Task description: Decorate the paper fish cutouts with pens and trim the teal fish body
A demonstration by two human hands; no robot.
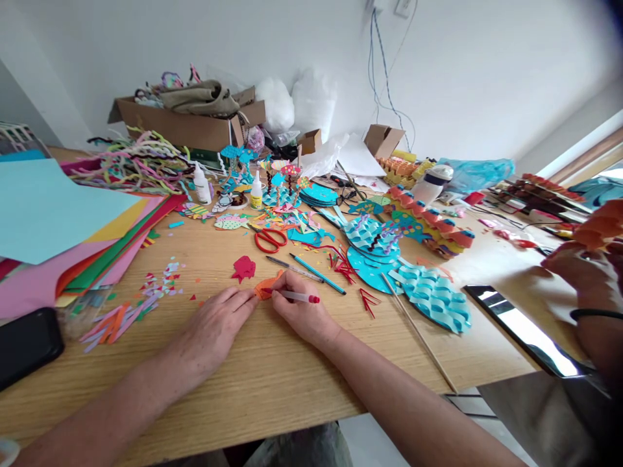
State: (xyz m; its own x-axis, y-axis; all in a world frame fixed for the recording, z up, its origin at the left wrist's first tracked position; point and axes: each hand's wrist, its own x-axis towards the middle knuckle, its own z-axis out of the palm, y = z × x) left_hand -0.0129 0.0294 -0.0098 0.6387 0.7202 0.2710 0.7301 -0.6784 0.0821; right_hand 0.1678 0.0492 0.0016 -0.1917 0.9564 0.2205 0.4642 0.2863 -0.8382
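Observation:
A small orange paper cutout [265, 287] lies flat on the table, partly covered by my fingers. My left hand [217, 322] rests beside it with fingers stretched out flat, the fingertips pressing on its left edge. In my right hand [302, 314] a red pen [298, 296] with a pale barrel is pinched, its writing end down at the orange paper. A dark red paper fish [244, 268] sits just beyond my left hand. Past my right hand lie a blue pen [318, 274] and a dark-tipped clear pen [282, 263]. Red-handled scissors [270, 240] are behind them.
Coloured paper sheets [63, 211] and a black phone [29, 347] occupy the left. Paper scraps [156, 288] are scattered nearby. A wooden stick [418, 331] and blue looped-paper pieces [433, 295] lie right, before a tablet [525, 331]. Another person's hand [577, 269] holds orange material.

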